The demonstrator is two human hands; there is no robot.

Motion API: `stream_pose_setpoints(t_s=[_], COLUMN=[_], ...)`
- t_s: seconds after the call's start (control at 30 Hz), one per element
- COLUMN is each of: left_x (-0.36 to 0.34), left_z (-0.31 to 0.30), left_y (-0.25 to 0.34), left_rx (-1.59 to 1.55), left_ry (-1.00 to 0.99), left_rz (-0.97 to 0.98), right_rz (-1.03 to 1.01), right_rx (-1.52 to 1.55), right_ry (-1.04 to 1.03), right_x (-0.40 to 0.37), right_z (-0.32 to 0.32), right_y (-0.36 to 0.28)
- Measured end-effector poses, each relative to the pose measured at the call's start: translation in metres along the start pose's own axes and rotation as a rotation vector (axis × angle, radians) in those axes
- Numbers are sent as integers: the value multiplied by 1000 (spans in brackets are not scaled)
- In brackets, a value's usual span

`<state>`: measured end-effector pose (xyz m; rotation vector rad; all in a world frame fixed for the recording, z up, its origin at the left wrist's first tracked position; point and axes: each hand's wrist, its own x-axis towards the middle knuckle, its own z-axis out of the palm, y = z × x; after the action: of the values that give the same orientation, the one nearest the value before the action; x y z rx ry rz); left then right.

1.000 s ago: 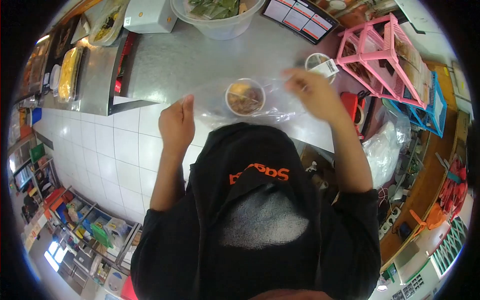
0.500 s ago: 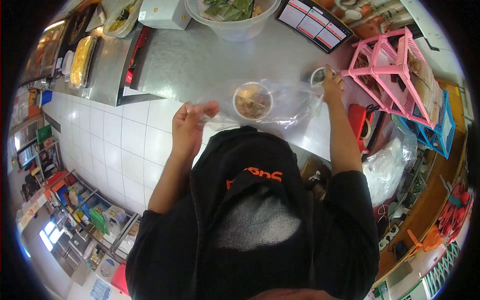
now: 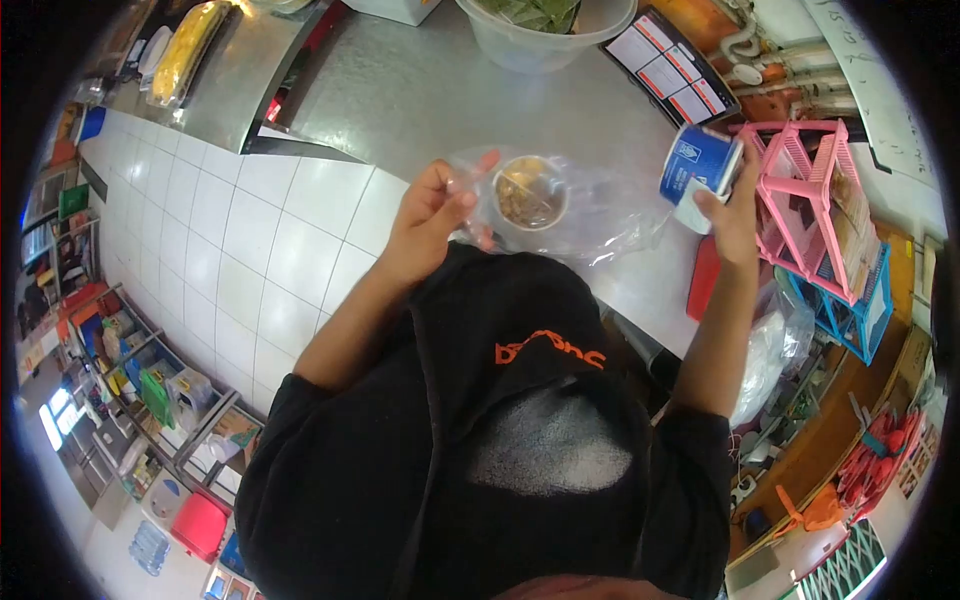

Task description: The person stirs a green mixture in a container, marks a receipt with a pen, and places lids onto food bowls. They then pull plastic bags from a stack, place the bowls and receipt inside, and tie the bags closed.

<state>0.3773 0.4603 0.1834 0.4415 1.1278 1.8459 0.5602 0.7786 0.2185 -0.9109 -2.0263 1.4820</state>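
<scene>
A round bowl of food [image 3: 530, 193] lies under or inside a clear plastic bag [image 3: 610, 215] near the front edge of the metal table. My left hand [image 3: 430, 215] pinches the left end of that bag, beside the bowl. Tilted on its side above the table, a blue and white paper cup [image 3: 697, 165] is in my right hand [image 3: 735, 205], whose fingers wrap round its rim end. A white label or slip shows on the cup near my thumb.
The metal table [image 3: 400, 100] bears a clear tub of green leaves [image 3: 540, 40] and a tablet [image 3: 670, 70] at the back. Pink racks [image 3: 800, 200] and a blue rack [image 3: 862, 310] stand at right. White floor tiles show at left.
My right hand has lifted the cup from the table and tipped it, so its blue side shows. My left hand has closed more on the bag. The whole view has shifted.
</scene>
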Motion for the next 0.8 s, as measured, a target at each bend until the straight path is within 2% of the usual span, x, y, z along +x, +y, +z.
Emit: stream_pose_setpoints(t_s=[0.07, 0.13, 0.2, 0.27, 0.3, 0.37, 0.4, 0.47, 0.8], left_x=[4, 9, 12, 13, 12, 10, 10, 11, 6], left_z=[1, 1, 0, -2, -4, -7, -8, -8, -14], left_y=[-2, -3, -1, 4, 5, 4, 3, 0, 0], left_rx=[5, 3, 2, -32, -30, -59, -59, -54, -53], left_ry=[-31, -38, -41, -48, -43, -61, -58, -52, -25], left_rz=[21, 26, 33, -17, -17, -64, -68, -43, 14], right_rz=[7, 96, 20, 58, 57, -47, -45, -183, -262], right_rx=[316, 390, 260, -74, -71, -873, -871, -937, -931], right_ry=[-440, -794, -976, -938, -943, -729, -733, -548, -585], right_x=[-7, -7, -11, -22, -26, -36, -38, -42, -50], right_z=[14, 46, 93, 130, 145, 165, 169, 179, 185], right_y=[-43, -42, -12, 20, 17, 14, 23, 40, 50])
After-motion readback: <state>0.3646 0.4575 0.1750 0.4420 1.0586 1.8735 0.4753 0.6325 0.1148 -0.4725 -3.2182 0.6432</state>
